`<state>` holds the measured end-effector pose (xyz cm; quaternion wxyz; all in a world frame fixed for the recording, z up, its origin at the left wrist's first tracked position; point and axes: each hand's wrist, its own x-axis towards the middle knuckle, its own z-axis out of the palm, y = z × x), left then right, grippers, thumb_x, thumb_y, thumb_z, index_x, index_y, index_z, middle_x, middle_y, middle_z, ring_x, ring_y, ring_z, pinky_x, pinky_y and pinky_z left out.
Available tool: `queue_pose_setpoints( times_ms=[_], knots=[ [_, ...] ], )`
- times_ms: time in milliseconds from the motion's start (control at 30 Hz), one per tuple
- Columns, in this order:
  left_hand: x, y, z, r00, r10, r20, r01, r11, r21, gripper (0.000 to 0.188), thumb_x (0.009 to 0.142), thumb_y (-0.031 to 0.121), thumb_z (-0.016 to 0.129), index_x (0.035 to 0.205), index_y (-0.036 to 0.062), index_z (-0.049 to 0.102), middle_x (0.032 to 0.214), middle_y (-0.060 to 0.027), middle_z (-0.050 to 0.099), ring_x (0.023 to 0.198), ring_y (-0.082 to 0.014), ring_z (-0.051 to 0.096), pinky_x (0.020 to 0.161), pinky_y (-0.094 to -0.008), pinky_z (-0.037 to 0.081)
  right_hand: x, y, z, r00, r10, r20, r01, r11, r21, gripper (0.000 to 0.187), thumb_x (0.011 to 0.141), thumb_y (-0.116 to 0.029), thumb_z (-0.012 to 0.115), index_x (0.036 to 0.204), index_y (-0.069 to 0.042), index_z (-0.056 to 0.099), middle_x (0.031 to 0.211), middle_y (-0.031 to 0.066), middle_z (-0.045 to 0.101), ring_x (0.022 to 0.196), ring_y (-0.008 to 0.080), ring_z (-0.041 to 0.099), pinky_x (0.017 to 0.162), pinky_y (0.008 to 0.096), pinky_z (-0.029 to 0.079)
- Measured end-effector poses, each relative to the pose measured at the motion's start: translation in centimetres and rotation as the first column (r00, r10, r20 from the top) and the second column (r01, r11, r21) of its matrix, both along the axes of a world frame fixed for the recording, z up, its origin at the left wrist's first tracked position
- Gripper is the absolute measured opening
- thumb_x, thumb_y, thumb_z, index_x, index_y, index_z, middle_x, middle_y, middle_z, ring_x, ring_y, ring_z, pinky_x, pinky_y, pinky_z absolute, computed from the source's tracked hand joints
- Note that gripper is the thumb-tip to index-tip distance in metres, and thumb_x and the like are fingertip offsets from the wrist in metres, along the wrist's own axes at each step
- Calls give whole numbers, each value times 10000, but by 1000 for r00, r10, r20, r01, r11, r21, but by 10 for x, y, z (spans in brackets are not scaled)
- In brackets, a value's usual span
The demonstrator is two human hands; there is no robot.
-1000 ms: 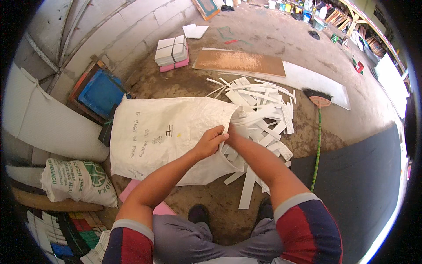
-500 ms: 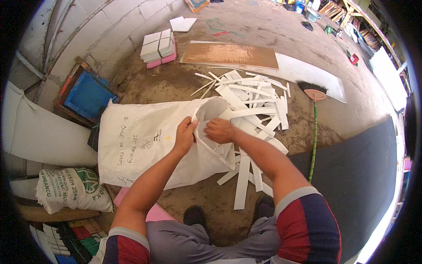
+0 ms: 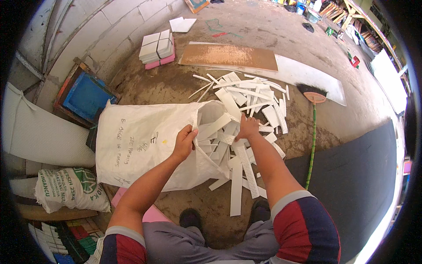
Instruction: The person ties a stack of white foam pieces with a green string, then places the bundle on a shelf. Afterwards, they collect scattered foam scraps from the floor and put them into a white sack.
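Observation:
A big white woven sack (image 3: 132, 145) with handwriting lies on its side, its mouth facing right. My left hand (image 3: 185, 141) is closed on the near edge of that mouth and holds it up. White foam-like strips (image 3: 215, 127) stick out of the opening. Just right of the mouth, my right hand (image 3: 249, 126) rests on the loose strips with its fingers spread. A heap of white strips (image 3: 257, 94) spreads over the floor beyond it, and one long strip (image 3: 236, 189) points toward my feet.
A broom (image 3: 314, 99) lies at the right beside a dark mat (image 3: 347, 176). Behind the heap is a brown board (image 3: 228, 56) on a white sheet. Tied white and pink sheets (image 3: 157, 48) stand far left. Nearer are a blue framed panel (image 3: 85, 94) and a smaller sack (image 3: 72, 189).
My right hand has come out of the sack's mouth and moved right onto the strips. More strips now show in the opening. My left hand still grips the edge.

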<state>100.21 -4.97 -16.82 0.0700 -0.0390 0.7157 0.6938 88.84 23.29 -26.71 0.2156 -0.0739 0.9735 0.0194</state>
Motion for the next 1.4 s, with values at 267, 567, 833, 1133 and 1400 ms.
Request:
queue_pose_setpoints(
  times_ms=[267, 567, 833, 1133, 1400],
  knots=[
    [4, 3, 9, 999, 40, 4, -40, 999, 3, 244, 1010, 245, 582, 824, 107, 507, 725, 40, 464, 622, -68, 457, 511, -267, 369, 21, -1, -18, 972, -234, 4, 226, 933, -281, 1136, 534, -492, 975, 1402, -1, 432, 1282, 245, 650, 1230, 405, 621, 1038, 554, 465],
    [10, 1, 2, 997, 62, -54, -61, 998, 22, 245, 1000, 233, 595, 812, 121, 485, 745, 58, 453, 649, -50, 430, 542, -259, 346, 41, -23, -18, 939, -345, 3, 328, 890, -316, 732, 609, -429, 935, 1162, -32, 666, 1148, 200, 734, 1118, 356, 705, 951, 531, 531],
    [14, 9, 10, 996, 54, -68, -51, 998, 47, 276, 1027, 173, 577, 779, 113, 471, 714, 61, 419, 647, -40, 377, 560, -252, 327, 23, -18, -12, 933, -307, 189, 359, 837, -412, 755, 553, -364, 945, 1144, 47, 718, 1150, 224, 736, 1052, 369, 727, 891, 453, 579],
    [-20, -5, 20, 926, 243, -290, -274, 959, -70, 297, 1006, 170, 592, 761, 76, 452, 726, 35, 395, 710, -82, 373, 627, -284, 338, -2, 53, 75, 930, -321, 177, 322, 482, -815, 640, 479, -216, 937, 979, 126, 729, 907, 201, 748, 763, 283, 723, 727, 396, 585],
    [-34, -15, 29, 910, 306, -281, -308, 951, 40, 291, 1015, 185, 593, 769, 85, 473, 692, 43, 411, 614, -66, 389, 529, -293, 334, 26, 82, 122, 829, 173, 532, 217, 777, -591, 664, 478, -198, 944, 1095, -30, 765, 1030, 151, 771, 886, 286, 740, 824, 417, 585]
  ],
)
